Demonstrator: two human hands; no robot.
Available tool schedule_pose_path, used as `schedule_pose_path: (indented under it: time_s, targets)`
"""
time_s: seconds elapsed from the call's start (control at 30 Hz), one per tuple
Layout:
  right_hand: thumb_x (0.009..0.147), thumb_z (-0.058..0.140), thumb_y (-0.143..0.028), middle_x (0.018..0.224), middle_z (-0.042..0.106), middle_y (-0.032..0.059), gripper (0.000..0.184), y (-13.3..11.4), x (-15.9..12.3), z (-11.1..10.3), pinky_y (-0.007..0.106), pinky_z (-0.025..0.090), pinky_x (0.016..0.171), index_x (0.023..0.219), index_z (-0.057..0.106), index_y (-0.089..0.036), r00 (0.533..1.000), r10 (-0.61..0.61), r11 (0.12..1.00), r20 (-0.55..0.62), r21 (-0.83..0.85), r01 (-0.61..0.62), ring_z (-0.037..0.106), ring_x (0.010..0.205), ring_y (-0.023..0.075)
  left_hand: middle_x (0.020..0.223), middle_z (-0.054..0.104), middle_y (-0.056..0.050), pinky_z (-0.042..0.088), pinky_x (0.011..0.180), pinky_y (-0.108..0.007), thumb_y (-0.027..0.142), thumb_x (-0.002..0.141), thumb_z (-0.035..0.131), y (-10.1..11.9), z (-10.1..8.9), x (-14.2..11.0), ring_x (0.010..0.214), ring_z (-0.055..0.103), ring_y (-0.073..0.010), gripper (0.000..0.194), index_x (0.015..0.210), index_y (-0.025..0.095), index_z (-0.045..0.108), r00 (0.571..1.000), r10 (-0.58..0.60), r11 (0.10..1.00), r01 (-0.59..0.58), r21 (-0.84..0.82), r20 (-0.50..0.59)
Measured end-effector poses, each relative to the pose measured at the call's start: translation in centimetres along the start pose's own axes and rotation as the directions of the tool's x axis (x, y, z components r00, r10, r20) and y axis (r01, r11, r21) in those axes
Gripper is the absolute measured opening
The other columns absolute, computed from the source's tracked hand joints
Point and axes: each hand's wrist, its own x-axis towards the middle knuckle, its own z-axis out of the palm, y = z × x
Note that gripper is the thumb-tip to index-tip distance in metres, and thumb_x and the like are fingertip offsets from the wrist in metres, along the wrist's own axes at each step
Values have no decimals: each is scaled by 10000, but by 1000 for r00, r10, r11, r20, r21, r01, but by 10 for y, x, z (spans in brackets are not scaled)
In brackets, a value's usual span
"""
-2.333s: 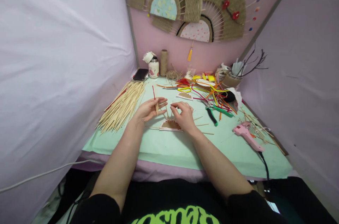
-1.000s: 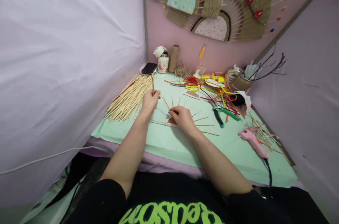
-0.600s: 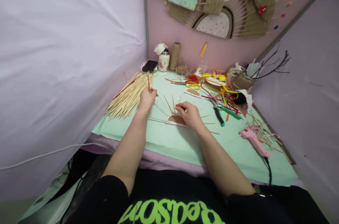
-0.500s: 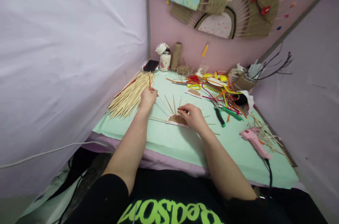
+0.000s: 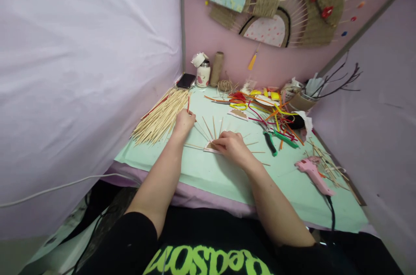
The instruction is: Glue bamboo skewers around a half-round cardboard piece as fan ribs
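Observation:
Closed around a thin red pencil (image 5: 188, 104), my left hand (image 5: 185, 122) rests on the table left of a small half-round cardboard piece (image 5: 212, 147). Thin wooden sticks (image 5: 214, 127) fan out from the curved edge of that piece, and its straight, pale-edged side faces me. My right hand (image 5: 231, 146) covers the right part of the cardboard. Its fingertips are pressed together at the left part of the curve, by the stick ends; what they pinch, if anything, is hidden. A second cardboard half-round (image 5: 238, 113) lies farther back.
A heap of wooden sticks (image 5: 162, 117) lies at the left. Pliers with green handles (image 5: 283, 138), yellow-handled scissors (image 5: 238, 106) and coloured pipe cleaners (image 5: 276, 112) are at the right. A pink glue gun (image 5: 313, 175) lies near the right edge, its cord hanging down. A bottle (image 5: 203, 75) stands behind.
My right hand has moved left and down onto the cardboard, its fingertips now at the left part of the curve. My left hand, with the pencil, has shifted slightly right.

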Motion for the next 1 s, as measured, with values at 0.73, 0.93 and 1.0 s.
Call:
schedule_pose_path:
  time_s: [0.73,0.93,1.0]
  targets:
    - [973,521,-240,927,682,58,268,1,-1,5,340,216,739,874,769,-263,999,-35,994,24,-99,37,512,916,200,983,727,-202,473,842,-352,218,804,592,-9,10,4,1004,684,-305,158,889,140,699,998,64,965,-64,254,7]
    - [975,517,-237,893,676,56,279,1,-2,5,346,214,737,849,766,-258,999,-40,994,6,-103,41,504,908,200,993,724,-221,480,858,-370,243,810,592,-11,11,5,1019,679,-327,215,941,124,713,997,77,946,-82,313,28]
    - [974,518,-235,886,675,53,279,1,-2,5,346,214,740,852,768,-264,999,-39,994,0,-102,38,503,912,203,990,726,-219,479,867,-373,255,814,595,-11,11,5,1023,677,-325,218,945,128,715,995,91,944,-95,315,25]
